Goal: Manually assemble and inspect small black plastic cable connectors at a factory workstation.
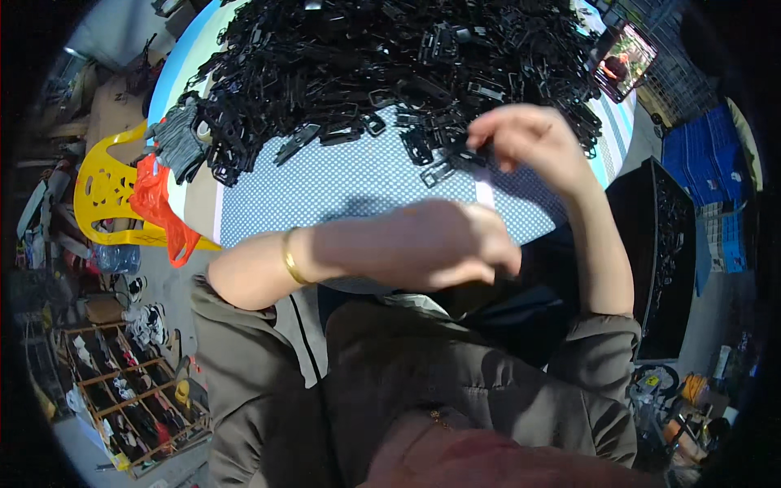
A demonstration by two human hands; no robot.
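Observation:
A large heap of black plastic clip-like pieces [325, 69] covers the far part of the round table [305, 191]. My right hand [533, 146] is over the heap's near edge, fingers bent and apart, just above a few loose black pieces [439, 169]. Nothing shows in its grasp. My left hand [455, 244], below a gold bracelet [293, 256], crosses in front of my body at the table's near edge. Its fingers look curled but are smeared by motion, and whatever they may hold is hidden.
A phone [625, 61] stands at the table's right edge. Grey cloth [181, 138] lies at the left edge, with a red plastic bag [159, 203] by a yellow chair [102, 191]. A black container [667, 252] with more black pieces and blue crates [704, 159] stand right.

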